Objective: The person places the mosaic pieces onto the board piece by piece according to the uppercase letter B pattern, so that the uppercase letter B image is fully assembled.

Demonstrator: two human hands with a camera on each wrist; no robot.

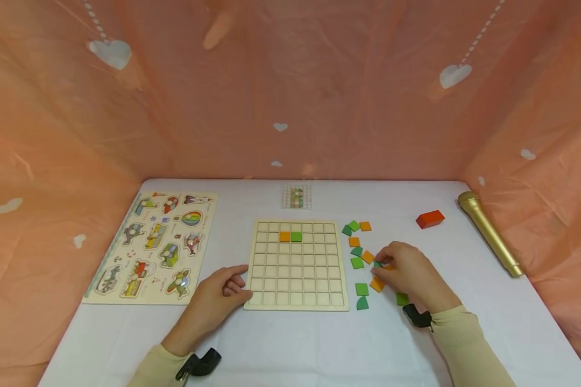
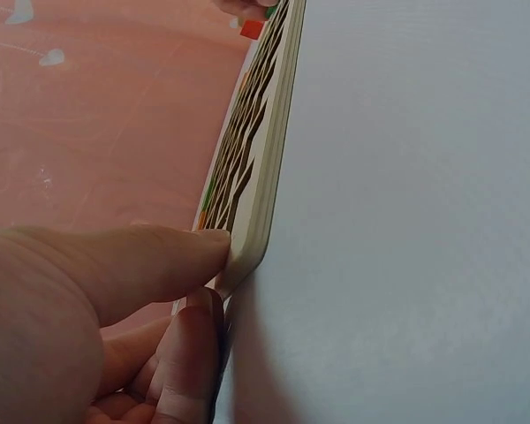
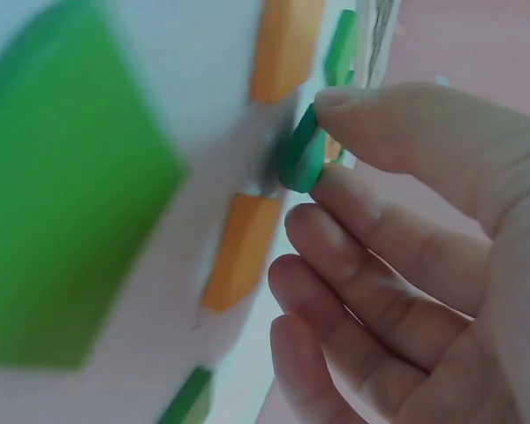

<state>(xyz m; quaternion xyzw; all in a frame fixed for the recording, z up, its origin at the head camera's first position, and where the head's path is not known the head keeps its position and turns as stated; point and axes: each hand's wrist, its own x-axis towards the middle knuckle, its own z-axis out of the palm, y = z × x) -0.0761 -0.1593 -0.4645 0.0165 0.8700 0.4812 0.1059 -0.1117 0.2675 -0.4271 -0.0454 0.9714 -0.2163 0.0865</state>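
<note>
My left hand (image 1: 221, 295) is at the left edge of a pale wooden grid board (image 1: 297, 305). In the left wrist view its thumb (image 2: 172, 265) lies over the board's near corner, with curled fingers just below. An orange square tile (image 1: 284, 236) and a green square tile (image 1: 296, 236) sit side by side in the board's upper rows. To the right of the board, my right hand (image 1: 413, 274) pinches a dark green tile (image 3: 302, 157) with a curved edge between thumb and index finger. Loose square and quarter-round tiles, including an orange tile (image 3: 244, 252), lie around that hand.
A small pattern card (image 1: 297, 196) lies behind the board. On the left is a picture puzzle board (image 1: 142, 248) with vehicles. A red block (image 1: 430, 219) and a gold microphone (image 1: 490, 234) lie at the right, near the pink curtain (image 1: 552, 177).
</note>
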